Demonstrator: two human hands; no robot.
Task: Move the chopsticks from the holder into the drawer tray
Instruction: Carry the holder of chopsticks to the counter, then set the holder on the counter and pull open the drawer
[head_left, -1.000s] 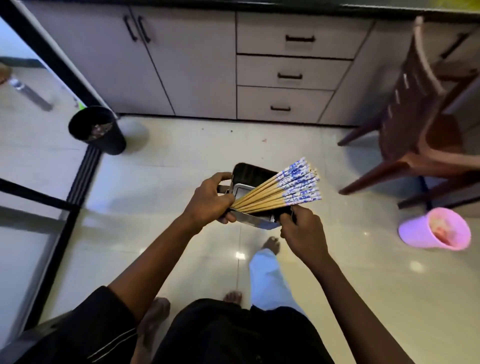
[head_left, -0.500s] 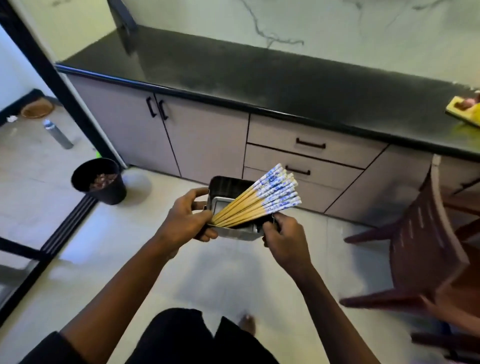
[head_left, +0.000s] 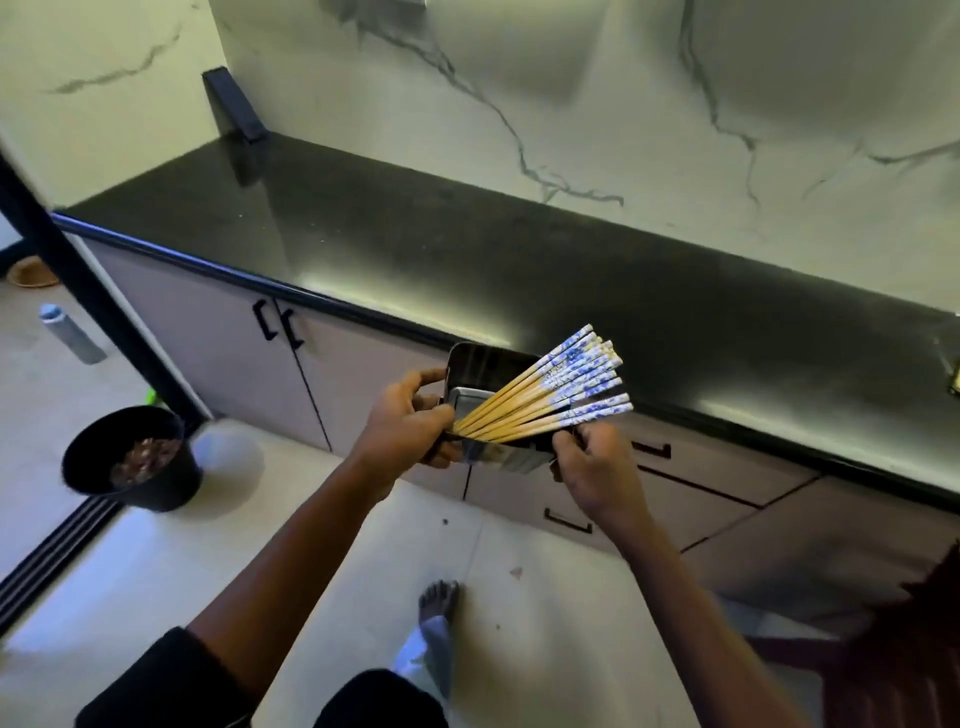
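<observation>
Chopsticks (head_left: 540, 397) with blue and white tops fan out of a dark holder (head_left: 480, 364), held up in the air in front of the black counter's (head_left: 467, 249) front edge. No writing can be read. The left hand (head_left: 402, 421) is curled tight around the holder's left side. The right hand (head_left: 592, 470) pinches its right side. A black pot (head_left: 130, 457) sits on the floor, far left.

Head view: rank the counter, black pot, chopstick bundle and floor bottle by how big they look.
1. Counter
2. Black pot and chopstick bundle: look alike, and the bundle is nearer the camera, so unranked
3. Bottle
</observation>
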